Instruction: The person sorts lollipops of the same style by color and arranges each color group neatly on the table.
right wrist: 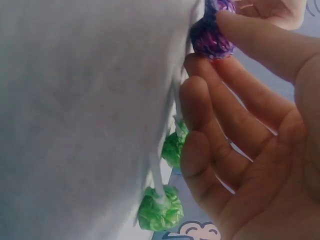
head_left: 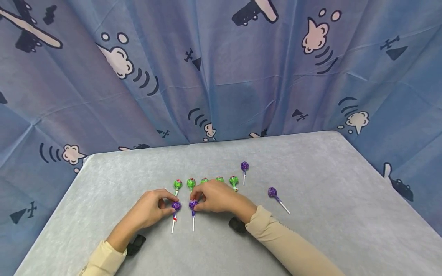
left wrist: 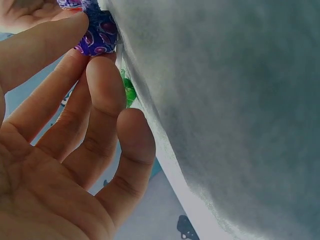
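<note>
Two purple-wrapped lollipops lie side by side on the table, white sticks toward me. My left hand (head_left: 148,209) pinches the head of the left purple lollipop (head_left: 176,206) between thumb and fingers. With thumb and fingertips, my right hand (head_left: 217,197) holds the other purple lollipop (head_left: 193,204) by its head. Just beyond them runs a row of several green lollipops, among them the leftmost green lollipop (head_left: 177,184) and the rightmost green lollipop (head_left: 233,181). The right hand partly covers the row's middle. Close up, the right wrist view shows a green lollipop (right wrist: 161,209) near my lower fingers.
One loose purple lollipop (head_left: 244,166) lies behind the row's right end. Another purple lollipop (head_left: 272,192) lies farther right, its stick slanting toward me. All rest on a grey cloth-covered table (head_left: 310,165), with a blue patterned curtain (head_left: 221,76) behind it.
</note>
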### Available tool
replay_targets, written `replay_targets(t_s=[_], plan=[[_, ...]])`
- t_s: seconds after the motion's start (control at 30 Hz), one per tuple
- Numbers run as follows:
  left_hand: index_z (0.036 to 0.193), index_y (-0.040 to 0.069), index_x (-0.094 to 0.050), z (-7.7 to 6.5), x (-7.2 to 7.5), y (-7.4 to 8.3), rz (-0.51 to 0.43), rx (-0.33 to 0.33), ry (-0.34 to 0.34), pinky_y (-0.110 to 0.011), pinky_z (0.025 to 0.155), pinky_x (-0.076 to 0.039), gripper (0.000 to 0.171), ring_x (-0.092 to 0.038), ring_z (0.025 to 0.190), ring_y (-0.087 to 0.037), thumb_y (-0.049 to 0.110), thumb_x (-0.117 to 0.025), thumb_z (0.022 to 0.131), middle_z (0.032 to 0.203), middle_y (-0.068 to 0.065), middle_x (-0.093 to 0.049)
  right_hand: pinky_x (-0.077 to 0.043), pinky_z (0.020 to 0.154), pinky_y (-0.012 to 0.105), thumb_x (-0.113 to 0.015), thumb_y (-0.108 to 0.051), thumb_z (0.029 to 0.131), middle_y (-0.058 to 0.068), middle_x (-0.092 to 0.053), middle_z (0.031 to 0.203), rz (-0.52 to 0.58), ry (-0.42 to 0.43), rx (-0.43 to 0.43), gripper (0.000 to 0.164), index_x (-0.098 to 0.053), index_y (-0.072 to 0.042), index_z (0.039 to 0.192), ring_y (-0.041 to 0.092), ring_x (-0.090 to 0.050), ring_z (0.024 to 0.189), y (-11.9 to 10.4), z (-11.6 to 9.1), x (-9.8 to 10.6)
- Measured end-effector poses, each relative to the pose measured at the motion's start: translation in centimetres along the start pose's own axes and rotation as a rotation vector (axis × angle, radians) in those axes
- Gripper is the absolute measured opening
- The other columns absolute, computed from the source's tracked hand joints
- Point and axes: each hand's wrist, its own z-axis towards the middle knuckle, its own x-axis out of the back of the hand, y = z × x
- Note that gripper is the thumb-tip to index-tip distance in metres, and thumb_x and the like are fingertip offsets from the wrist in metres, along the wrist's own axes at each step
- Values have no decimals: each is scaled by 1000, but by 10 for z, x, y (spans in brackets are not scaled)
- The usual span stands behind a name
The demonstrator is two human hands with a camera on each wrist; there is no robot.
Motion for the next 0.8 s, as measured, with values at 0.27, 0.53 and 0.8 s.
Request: replay_targets(t_s=[0.27,0.53,0.8], plan=[[99,16,-78,0,0,-1,-2,-14,1,-21,55,-39,21,-45,62,2,14,-83,79,82,7,-66,-48,75,22,-79,-30,85,-12,-72,94,-11,-23,-1,19,-74,-25,102,0,-61,81,1,-2,6],[100,16,-77,0,1,-1,4,-17,-2,-21,55,-39,21,-45,62,2,14,-83,79,81,7,-66,-47,72,21,-78,-29,85,-11,-73,92,-7,4,13,19,-76,-24,103,-1,-59,77,-1,-1,3],[100,15,-77,0,1,-2,4,-10,-2,-21,55,-39,21,-45,61,1,13,-83,79,80,6,-66,-47,72,20,-81,-31,83,-12,-72,91,-12,1,9,20,-75,-24,102,0,-60,78,-1,0,0]])
